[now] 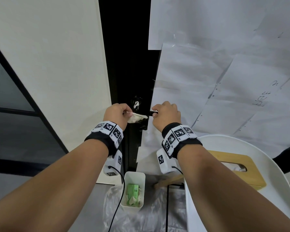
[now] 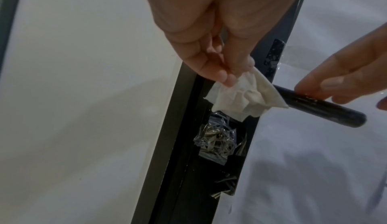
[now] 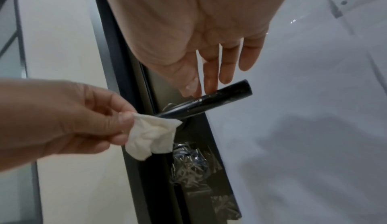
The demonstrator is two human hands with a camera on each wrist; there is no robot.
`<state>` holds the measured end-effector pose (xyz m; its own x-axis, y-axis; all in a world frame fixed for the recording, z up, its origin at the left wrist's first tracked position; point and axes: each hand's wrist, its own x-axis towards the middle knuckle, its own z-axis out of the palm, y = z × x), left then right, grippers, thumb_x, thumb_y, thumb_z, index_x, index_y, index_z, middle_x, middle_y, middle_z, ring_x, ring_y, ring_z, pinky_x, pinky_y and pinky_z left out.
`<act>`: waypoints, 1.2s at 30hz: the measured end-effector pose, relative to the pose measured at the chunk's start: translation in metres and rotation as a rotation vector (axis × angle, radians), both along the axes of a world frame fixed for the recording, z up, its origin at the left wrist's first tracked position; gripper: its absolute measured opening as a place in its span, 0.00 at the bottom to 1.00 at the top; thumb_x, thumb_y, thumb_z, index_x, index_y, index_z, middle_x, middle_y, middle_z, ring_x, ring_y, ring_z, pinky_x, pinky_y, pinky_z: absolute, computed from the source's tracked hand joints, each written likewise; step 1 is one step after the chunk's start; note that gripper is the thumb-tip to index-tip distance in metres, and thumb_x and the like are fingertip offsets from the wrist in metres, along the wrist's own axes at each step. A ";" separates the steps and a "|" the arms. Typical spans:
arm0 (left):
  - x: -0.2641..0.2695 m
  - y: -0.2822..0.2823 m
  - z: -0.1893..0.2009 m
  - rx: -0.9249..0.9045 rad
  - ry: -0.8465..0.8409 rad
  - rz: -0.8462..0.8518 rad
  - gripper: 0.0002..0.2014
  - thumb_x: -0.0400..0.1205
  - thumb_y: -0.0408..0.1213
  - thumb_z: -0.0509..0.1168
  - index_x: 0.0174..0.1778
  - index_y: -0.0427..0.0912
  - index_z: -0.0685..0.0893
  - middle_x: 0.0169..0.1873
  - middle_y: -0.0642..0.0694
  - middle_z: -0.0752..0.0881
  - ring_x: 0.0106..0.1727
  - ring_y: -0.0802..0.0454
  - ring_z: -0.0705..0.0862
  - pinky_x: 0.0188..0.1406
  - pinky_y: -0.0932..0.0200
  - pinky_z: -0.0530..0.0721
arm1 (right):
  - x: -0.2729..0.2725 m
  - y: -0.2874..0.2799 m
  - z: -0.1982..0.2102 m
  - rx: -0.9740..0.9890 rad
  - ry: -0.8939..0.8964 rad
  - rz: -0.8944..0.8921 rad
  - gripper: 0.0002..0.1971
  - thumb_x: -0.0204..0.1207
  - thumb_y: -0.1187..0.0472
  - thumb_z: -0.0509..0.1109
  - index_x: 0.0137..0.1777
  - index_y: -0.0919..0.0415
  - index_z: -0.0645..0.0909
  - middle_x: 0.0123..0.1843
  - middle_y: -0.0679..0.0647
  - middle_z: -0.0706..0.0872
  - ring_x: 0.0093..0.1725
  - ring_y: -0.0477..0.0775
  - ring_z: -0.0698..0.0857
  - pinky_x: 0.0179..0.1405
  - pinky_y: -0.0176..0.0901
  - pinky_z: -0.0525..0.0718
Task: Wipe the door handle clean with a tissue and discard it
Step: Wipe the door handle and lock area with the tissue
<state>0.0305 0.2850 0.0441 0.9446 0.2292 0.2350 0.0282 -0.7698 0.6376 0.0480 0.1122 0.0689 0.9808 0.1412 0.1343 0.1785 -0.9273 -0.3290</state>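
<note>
The left hand (image 2: 211, 34) pinches a crumpled tissue (image 2: 240, 98) against the base of the black lever door handle (image 2: 326, 110) — seemingly to rub it — while the right hand's (image 3: 201, 34) straight fingertips (image 3: 209, 87) rest near its free end, likely steadying it.

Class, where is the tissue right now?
The tissue is pinched in the left hand, touching the base end of the door handle; the right hand touches the handle's other end.

Soft even indoor light, wide-angle edge bending, slightly blurred wrist views
</note>
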 end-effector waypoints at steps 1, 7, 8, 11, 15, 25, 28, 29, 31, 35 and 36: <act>0.001 -0.001 0.000 -0.013 -0.010 0.014 0.04 0.81 0.38 0.68 0.44 0.47 0.88 0.44 0.49 0.84 0.40 0.52 0.81 0.40 0.63 0.74 | -0.001 0.000 -0.002 -0.065 -0.012 0.004 0.15 0.80 0.59 0.60 0.63 0.52 0.80 0.60 0.55 0.79 0.64 0.61 0.71 0.58 0.52 0.70; 0.007 -0.008 -0.002 -0.089 -0.072 0.070 0.04 0.81 0.38 0.68 0.46 0.44 0.88 0.45 0.46 0.87 0.42 0.54 0.82 0.41 0.64 0.74 | -0.001 0.000 -0.013 -0.253 -0.123 0.052 0.11 0.80 0.59 0.60 0.55 0.54 0.82 0.53 0.52 0.80 0.58 0.59 0.74 0.51 0.52 0.65; 0.008 -0.009 -0.002 -0.099 -0.075 0.071 0.04 0.81 0.38 0.68 0.46 0.44 0.88 0.45 0.45 0.87 0.42 0.55 0.81 0.41 0.65 0.74 | 0.000 -0.001 -0.013 -0.262 -0.129 0.057 0.10 0.79 0.60 0.61 0.55 0.54 0.82 0.52 0.52 0.80 0.58 0.59 0.74 0.50 0.52 0.65; 0.015 -0.013 -0.004 -0.145 -0.080 0.090 0.03 0.80 0.38 0.68 0.46 0.45 0.88 0.46 0.45 0.86 0.44 0.55 0.82 0.42 0.66 0.74 | 0.002 -0.001 -0.013 -0.272 -0.137 0.069 0.11 0.76 0.63 0.62 0.55 0.53 0.82 0.51 0.52 0.80 0.57 0.59 0.74 0.49 0.51 0.63; 0.020 -0.018 -0.008 -0.162 -0.080 0.120 0.04 0.80 0.38 0.69 0.47 0.45 0.87 0.48 0.45 0.85 0.43 0.57 0.80 0.40 0.67 0.73 | 0.005 -0.002 -0.014 -0.254 -0.138 0.071 0.11 0.76 0.64 0.62 0.54 0.54 0.82 0.51 0.52 0.80 0.56 0.59 0.75 0.48 0.50 0.62; 0.030 -0.020 -0.001 -0.123 -0.033 0.169 0.08 0.79 0.46 0.69 0.44 0.46 0.85 0.38 0.51 0.83 0.40 0.53 0.82 0.39 0.61 0.78 | 0.009 0.000 -0.013 -0.236 -0.113 0.073 0.12 0.73 0.64 0.63 0.55 0.55 0.80 0.51 0.52 0.81 0.56 0.58 0.75 0.54 0.52 0.68; 0.034 -0.022 0.002 -0.110 -0.029 0.179 0.08 0.80 0.47 0.68 0.45 0.46 0.85 0.38 0.51 0.84 0.40 0.53 0.82 0.40 0.59 0.80 | 0.010 0.001 -0.015 -0.233 -0.116 0.073 0.12 0.72 0.64 0.64 0.54 0.55 0.80 0.50 0.52 0.81 0.56 0.58 0.76 0.53 0.52 0.68; 0.035 -0.023 0.002 -0.119 -0.032 0.184 0.09 0.80 0.48 0.68 0.45 0.46 0.85 0.39 0.51 0.84 0.40 0.53 0.83 0.40 0.59 0.81 | 0.010 0.001 -0.015 -0.232 -0.122 0.071 0.12 0.72 0.64 0.64 0.54 0.55 0.80 0.50 0.52 0.81 0.55 0.58 0.76 0.52 0.52 0.67; 0.035 -0.024 0.001 -0.143 -0.044 0.188 0.09 0.80 0.49 0.68 0.45 0.47 0.85 0.39 0.51 0.85 0.40 0.53 0.83 0.39 0.59 0.81 | 0.010 0.001 -0.015 -0.234 -0.137 0.069 0.11 0.73 0.64 0.63 0.54 0.55 0.80 0.49 0.52 0.81 0.55 0.58 0.76 0.50 0.51 0.65; 0.035 -0.023 -0.001 -0.180 -0.024 0.154 0.04 0.82 0.42 0.65 0.44 0.50 0.85 0.35 0.52 0.87 0.38 0.53 0.86 0.38 0.64 0.80 | 0.010 0.001 -0.015 -0.234 -0.133 0.075 0.11 0.73 0.64 0.63 0.53 0.55 0.80 0.49 0.52 0.81 0.54 0.58 0.75 0.49 0.51 0.65; 0.035 -0.023 -0.002 -0.187 -0.035 0.142 0.04 0.81 0.39 0.65 0.45 0.50 0.86 0.35 0.53 0.87 0.38 0.54 0.86 0.37 0.67 0.80 | 0.010 0.001 -0.015 -0.234 -0.131 0.076 0.11 0.73 0.64 0.63 0.53 0.55 0.80 0.49 0.52 0.81 0.54 0.58 0.75 0.50 0.51 0.66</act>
